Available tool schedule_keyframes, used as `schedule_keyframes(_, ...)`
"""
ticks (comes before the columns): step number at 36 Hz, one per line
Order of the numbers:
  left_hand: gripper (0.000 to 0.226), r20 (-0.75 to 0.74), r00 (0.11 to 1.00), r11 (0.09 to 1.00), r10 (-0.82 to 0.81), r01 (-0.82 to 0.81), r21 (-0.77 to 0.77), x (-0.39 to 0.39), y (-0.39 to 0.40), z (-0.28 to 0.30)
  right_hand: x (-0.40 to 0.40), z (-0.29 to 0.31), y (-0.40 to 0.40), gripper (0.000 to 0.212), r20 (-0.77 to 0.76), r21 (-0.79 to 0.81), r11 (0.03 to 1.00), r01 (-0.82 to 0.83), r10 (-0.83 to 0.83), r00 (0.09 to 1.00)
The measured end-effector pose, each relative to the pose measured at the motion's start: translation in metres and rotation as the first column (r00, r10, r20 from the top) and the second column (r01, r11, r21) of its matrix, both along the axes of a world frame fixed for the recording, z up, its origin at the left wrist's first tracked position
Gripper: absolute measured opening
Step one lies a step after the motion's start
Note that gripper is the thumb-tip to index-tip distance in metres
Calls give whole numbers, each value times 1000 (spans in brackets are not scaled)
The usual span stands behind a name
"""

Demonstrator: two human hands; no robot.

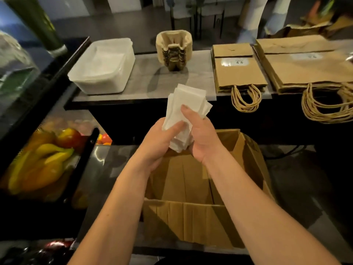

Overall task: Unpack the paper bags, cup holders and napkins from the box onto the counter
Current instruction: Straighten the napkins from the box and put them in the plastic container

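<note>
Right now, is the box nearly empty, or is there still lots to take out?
Nearly done. Two stacks of paper bags and the cup holders already sit on the counter. The left hand and right hand grip a bundle of napkins above the box. What shows of its inside looks empty. The napkins still need setting down.

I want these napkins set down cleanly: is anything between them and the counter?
Nothing visible blocks the way. Both hands hold the napkins above the box; bare counter lies directly ahead.
</note>
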State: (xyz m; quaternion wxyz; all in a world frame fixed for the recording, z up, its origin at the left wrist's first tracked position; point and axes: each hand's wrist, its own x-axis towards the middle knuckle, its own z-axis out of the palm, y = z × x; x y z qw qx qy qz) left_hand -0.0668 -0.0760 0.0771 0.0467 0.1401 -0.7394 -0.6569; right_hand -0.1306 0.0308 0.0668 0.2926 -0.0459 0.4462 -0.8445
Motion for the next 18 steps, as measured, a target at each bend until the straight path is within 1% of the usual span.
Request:
schedule_keyframes(2,25,-14,999,997,33,-34,-76,-9,-12,13,-7,14,-10,32,-97,30,1000,10,-7,995)
schedule_keyframes(4,33,-7,998,989,63,-63,-132,-19,-26,24,-18,26,-17,35,-194,62,998,28,-15,981)
schedule_keyframes(6,39,-23,995,978,95,-98,-184,-28,-40,36,-32,37,-21,35,-246,82,996,45,-24,969)
schedule_keyframes(8,40,-51,987,958,150,-158,-241,-37,-54,52,-50,46,-23,42,-311,128,991,44,-2,950)
schedule_keyframes(10,43,-101,979,933,177,-199,-301,-47,-67,67,-67,53,-23,50,-370,209,977,32,49,928)
schedule_keyframes(12,51,-148,970,910,194,-234,-343,-59,-82,77,-82,60,-23,50,-403,285,958,30,91,911)
schedule_keyframes(14,55,-163,968,904,191,-238,-356,-71,-92,82,-95,64,-24,51,-428,354,933,69,96,899)
schedule_keyframes(16,56,-152,974,912,165,-209,-353,-82,-97,80,-105,67,-26,57,-428,399,913,87,102,898)
schedule_keyframes(18,59,-135,979,919,155,-193,-343,-94,-101,73,-116,67,-31,57,-411,418,905,81,109,905)
